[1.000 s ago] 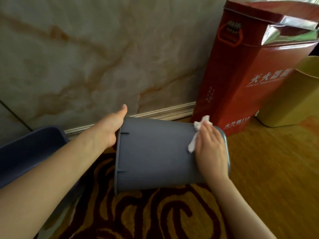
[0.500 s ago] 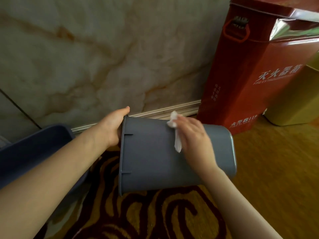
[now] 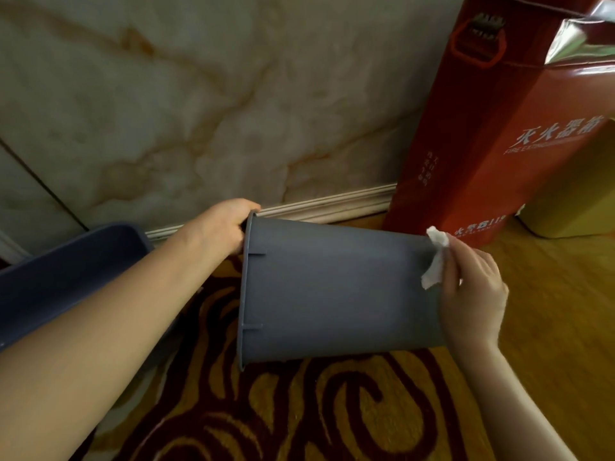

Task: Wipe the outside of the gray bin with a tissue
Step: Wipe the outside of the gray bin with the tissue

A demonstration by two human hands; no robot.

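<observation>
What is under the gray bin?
Below the gray bin shows a carpet with dark red and yellow swirls. The bin's own body covers the patch directly beneath it, so that part cannot be seen.

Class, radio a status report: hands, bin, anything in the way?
Reporting: left hand grips gray bin rim, bin sideways; right hand pinches tissue at base end; red box near, not blocking.

I had open carpet (image 3: 299,410) below the gray bin (image 3: 332,294); wall (image 3: 199,111) and red box (image 3: 482,144) blocked behind, blue tub (image 3: 66,271) stood left.
</observation>
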